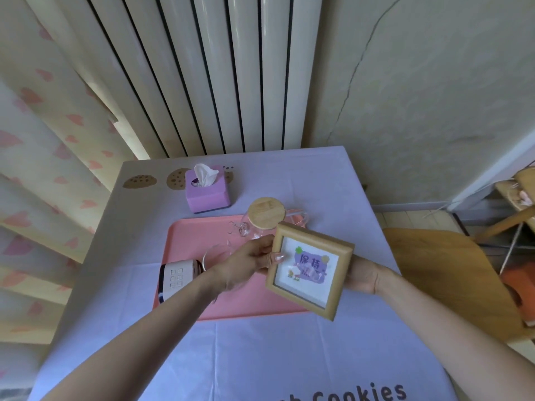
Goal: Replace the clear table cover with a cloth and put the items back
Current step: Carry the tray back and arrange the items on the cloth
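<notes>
Holding wooden frame (309, 270), left hand (249, 264) and right hand (362, 275) grip its sides, lilac cloth (289, 357), radiator (217, 68)

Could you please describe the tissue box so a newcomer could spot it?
On the lilac cloth, look beyond the pink tray toward the radiator. The tissue box is the purple cube there, the only thing with a white tissue sticking out.

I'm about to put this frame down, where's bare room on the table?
For the frame, bare cloth lies between the tray and the near edge, and at the back right, beyond the jar and right of the tissue box. The tray is crowded.
</notes>
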The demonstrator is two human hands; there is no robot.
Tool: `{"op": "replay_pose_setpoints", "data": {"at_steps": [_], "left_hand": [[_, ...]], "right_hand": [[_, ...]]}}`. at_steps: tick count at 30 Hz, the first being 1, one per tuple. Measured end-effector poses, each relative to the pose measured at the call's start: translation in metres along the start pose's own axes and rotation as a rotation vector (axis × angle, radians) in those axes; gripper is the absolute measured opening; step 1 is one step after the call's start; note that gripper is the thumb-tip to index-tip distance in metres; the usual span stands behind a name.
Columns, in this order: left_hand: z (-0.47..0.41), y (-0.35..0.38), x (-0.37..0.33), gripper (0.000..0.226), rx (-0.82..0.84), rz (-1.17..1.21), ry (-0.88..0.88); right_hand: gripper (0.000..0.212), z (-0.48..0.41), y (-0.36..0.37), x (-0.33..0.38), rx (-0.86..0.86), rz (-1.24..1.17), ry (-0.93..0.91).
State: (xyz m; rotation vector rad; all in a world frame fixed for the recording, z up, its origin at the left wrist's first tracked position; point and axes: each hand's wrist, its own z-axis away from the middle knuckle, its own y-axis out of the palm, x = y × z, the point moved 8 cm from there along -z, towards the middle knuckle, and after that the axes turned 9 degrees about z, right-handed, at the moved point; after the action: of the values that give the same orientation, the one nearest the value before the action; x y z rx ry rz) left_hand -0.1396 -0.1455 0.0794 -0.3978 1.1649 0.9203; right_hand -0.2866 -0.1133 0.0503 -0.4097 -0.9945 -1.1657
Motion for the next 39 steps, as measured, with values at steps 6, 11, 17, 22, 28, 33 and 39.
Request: {"op": "replay_pose_setpoints", "data": {"at_steps": [6, 11, 17, 22, 28, 33, 39], "left_hand": [[0.008, -0.005, -0.007, 0.024, -0.061, 0.053, 0.029], [0.011, 0.003, -0.008, 0.023, -0.053, 0.061, 0.014], [0.019, -0.003, -0.023, 0.024, 0.004, -0.003, 0.031], [0.012, -0.013, -0.055, 0.018, -0.010, -0.053, 0.111], [-0.013, -0.067, -0.108, 0.024, -0.212, -0.141, 0.262], [-0.046, -0.117, -0.141, 0.014, -0.366, -0.148, 0.339], [-0.101, -0.144, -0.119, 0.015, -0.402, -0.151, 0.282]], "right_hand": [[0.095, -0.004, 0.016, 0.000, 0.060, -0.051, -0.031], [0.063, 0.000, 0.025, 0.009, 0.062, -0.196, -0.041], [0.054, -0.015, -0.005, 0.020, -0.010, -0.188, -0.089], [0.063, -0.011, -0.003, 0.075, -0.122, -0.104, -0.188], [0.058, -0.037, -0.052, 0.132, -0.246, 0.039, -0.238], [0.075, -0.060, -0.060, 0.191, -0.252, 0.406, -0.305], [0.042, -0.111, -0.065, 0.201, -0.230, 0.414, -0.292]]}}
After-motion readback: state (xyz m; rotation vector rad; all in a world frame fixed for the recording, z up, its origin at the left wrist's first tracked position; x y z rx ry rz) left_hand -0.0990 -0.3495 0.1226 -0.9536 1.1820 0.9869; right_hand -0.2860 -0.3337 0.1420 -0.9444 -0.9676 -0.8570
